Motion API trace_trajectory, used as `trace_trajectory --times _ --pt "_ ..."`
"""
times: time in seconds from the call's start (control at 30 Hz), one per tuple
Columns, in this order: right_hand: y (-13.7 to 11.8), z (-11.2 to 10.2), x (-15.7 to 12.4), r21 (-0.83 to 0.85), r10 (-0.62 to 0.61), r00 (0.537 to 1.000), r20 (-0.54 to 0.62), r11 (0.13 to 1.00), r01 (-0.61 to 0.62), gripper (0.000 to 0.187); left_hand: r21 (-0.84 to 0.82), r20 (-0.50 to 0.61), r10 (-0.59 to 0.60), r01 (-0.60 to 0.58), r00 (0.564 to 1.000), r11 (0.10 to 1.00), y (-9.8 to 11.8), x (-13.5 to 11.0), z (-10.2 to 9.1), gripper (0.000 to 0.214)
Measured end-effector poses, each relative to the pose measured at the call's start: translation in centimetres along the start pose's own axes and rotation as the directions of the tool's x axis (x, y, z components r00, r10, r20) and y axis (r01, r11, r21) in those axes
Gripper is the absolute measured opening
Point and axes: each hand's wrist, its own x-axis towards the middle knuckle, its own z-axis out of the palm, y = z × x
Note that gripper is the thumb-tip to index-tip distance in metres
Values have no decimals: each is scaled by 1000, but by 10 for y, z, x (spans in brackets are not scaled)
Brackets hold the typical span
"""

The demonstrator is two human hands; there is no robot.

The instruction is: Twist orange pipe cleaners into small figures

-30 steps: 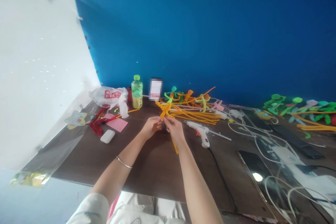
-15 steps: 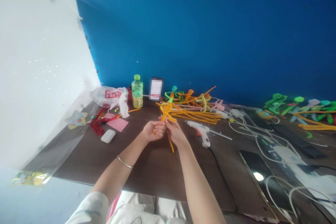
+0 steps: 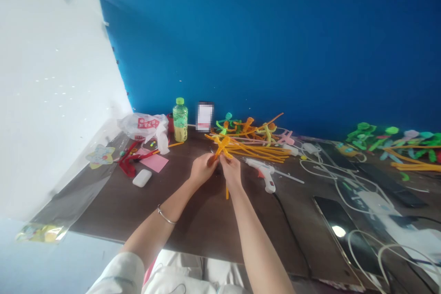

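Observation:
Between my fingertips is an orange pipe-cleaner figure (image 3: 223, 143) with a rounded head and stick-like limbs. My left hand (image 3: 203, 168) is closed on its lower left part, fingers curled. From the other side my right hand (image 3: 230, 170) pinches the figure's lower part. A straight orange pipe-cleaner end (image 3: 227, 192) hangs down beneath my right hand. The exact grip points are hidden behind my fingers. Just past my hands lies a bundle of loose orange pipe cleaners (image 3: 262, 150).
A white glue gun (image 3: 265, 174) with a black cord lies to the right, near a phone (image 3: 344, 229) and tangled white cables. Finished pipe-cleaner figures (image 3: 250, 123) sit at the back. On the left are a green bottle (image 3: 180, 120), red-handled pliers (image 3: 128, 165) and a white case (image 3: 142, 178).
My left hand has turned, its fingers now curling over more. The figure has shifted slightly right and tilted, and the hanging end now points straighter down.

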Motion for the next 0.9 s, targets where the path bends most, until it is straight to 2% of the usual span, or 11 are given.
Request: trace_trajectory --times 0.1,0.2,0.3,0.4,0.53,0.63,0.73,0.77,0.83,0.9 --pt "-4 1 -2 -11 3 1000 8 1000 -2 32 35 59 29 -31 998 999 0 1 -1 7" --pt "-7 1 -3 37 33 999 24 999 -34 33 11 127 32 -34 991 999 0 4 -1 15" --pt "-11 1 -3 107 115 992 59 987 -121 36 -111 164 -65 84 984 990 0 7 -1 24" --pt "-14 1 -3 186 181 973 142 961 -206 37 -316 258 -139 220 956 923 2 8 -4 23" --pt "-16 1 -3 254 172 958 228 940 -229 37 -508 455 -191 429 870 747 9 7 -8 12" --pt "-19 1 -6 247 164 935 315 937 -247 38 -569 600 -225 608 767 554 13 6 -14 7" --pt "-24 1 -10 251 153 881 447 924 -288 35 -549 698 -275 741 661 387 14 5 -19 12" --pt "-25 0 -12 260 142 869 474 920 -292 33 -536 711 -292 762 639 363 14 5 -20 14" --pt "-28 0 -14 285 115 866 487 916 -282 28 -517 715 -314 775 625 363 12 5 -20 15" --pt "-29 0 -15 309 110 876 470 909 -280 27 -489 701 -323 759 635 430 10 6 -17 15"
